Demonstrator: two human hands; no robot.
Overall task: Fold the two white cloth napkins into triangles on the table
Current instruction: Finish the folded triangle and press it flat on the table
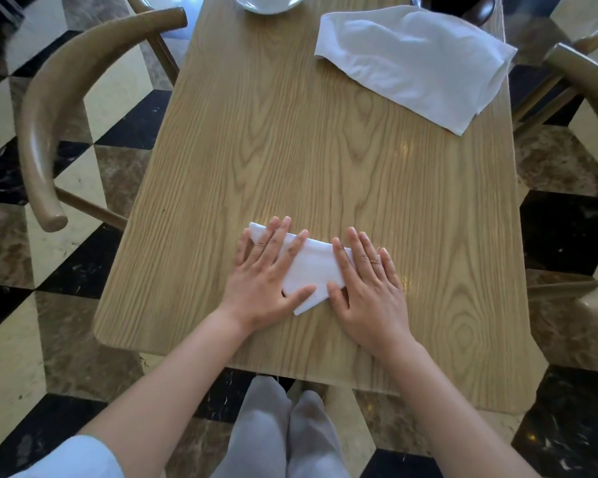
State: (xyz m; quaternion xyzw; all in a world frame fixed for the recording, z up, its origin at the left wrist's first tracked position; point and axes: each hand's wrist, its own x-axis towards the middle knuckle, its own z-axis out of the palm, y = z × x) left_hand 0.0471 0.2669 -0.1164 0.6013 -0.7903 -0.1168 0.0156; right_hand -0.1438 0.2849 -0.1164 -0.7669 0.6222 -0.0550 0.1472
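Flat and spread, both of the person's bare hands press down on a small white cloth napkin folded into a rough triangle [308, 267] near the front edge of the table. The left hand [268, 270] covers the napkin's left part, its straight fingers reaching toward the far left corner; the right hand [368, 279] lies over the right part, fingers straight too, with a thin ring on one of them. The hands sit just beside each other, thumbs nearly meeting over the cloth, and neither one grips or pinches anything. The napkin's lower point pokes out between the thumbs.

Judging by this, the first napkin is all but done, and the person seems to be smoothing its last crease. The second white cloth napkin [415, 60] lies loosely rumpled and only partly doubled over, well apart at the far right of the table, so roughly half the job looks left.

Both napkins rest on a light oak-grain wooden table with rounded corners [290, 150]. At its far edge sit the rim of a white ceramic dish [268, 3] and part of a dark round object [463, 5], too cropped to identify. Curved wooden chairs stand to the left [45, 125] and to the right [587, 77], over a checkered floor of black, cream and brown marble tiles [11, 236].
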